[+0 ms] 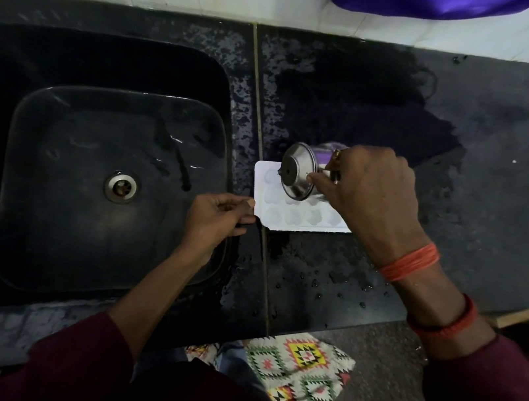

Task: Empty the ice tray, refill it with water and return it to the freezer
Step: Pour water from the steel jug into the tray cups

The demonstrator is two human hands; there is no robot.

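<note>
The white plastic ice tray lies on the wet black stone bench, just right of the black sink. The left hand, grip closed, pinches its near-left corner; the right hand, grip curled, holds a small steel cup tipped over the tray

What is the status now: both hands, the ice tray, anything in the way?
Left hand pinches ice tray at its left edge. Right hand holds steel cup tipped over the tray. Tray lies on wet counter. Nothing in the way.
</note>
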